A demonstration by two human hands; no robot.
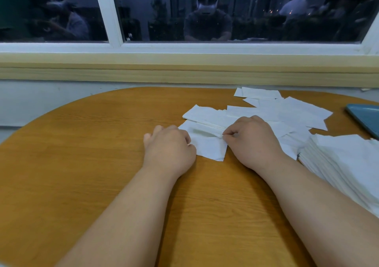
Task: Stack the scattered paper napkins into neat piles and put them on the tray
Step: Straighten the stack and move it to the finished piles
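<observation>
A: Status on the grips?
B: Left grip (169, 143) is curled, thumb & forefinger on the left edge of the front napkin (209, 149). Right grip (254, 139) pinches the same napkin at its right corner. Both are closed on paper.
A: And the rest?
B: Loose napkins (287, 113) overlap in a messy spread just behind the hands, mid-right on the wooden worktop (82, 154). A thick stacked pile (344, 164) sits at the right, touching the spread's near edge.
A: Tray?
B: Blue tray (367, 119) is far right (only a corner is in view), w/ no napkin on the part that shows.
</observation>
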